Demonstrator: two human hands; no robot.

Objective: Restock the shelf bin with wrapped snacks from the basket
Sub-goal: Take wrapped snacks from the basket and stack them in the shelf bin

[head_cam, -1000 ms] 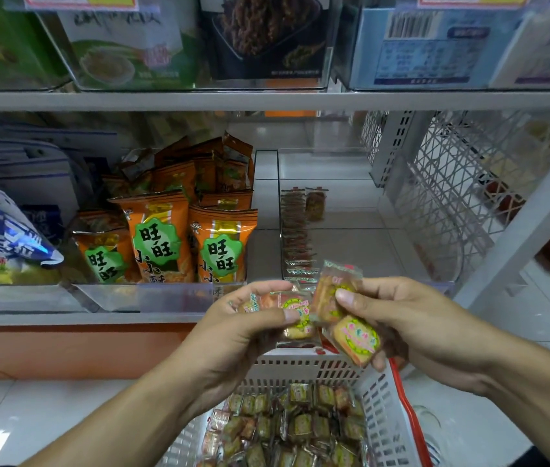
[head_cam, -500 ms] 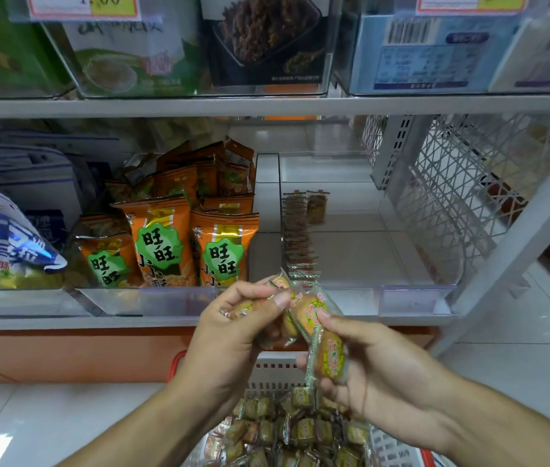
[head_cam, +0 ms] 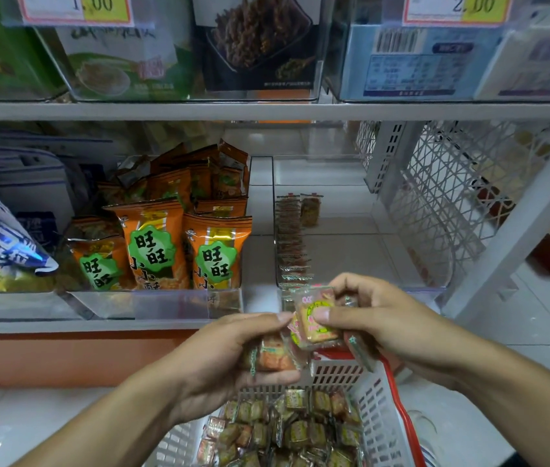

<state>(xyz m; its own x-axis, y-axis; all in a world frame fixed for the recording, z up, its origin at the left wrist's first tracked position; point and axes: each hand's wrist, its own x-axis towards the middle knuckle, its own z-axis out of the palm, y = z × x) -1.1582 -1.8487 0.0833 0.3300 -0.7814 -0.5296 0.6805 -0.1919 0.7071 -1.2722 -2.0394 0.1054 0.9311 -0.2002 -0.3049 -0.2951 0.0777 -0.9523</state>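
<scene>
1. Left hand (head_cam: pixel 233 352) grips one wrapped snack (head_cam: pixel 275 353), just above the basket (head_cam: pixel 373 404).
2. Right hand (head_cam: pixel 378 318) pinches a second snack (head_cam: pixel 315 320); a third wrapper hangs beneath it.
3. Basket: loose snacks heaped, too many to count.
4. Clear shelf bin (head_cam: pixel 351 251) above the basket: one row of snacks along its left wall.
5. Left of the bin: three orange packs (head_cam: pixel 153 244) in front.
</scene>
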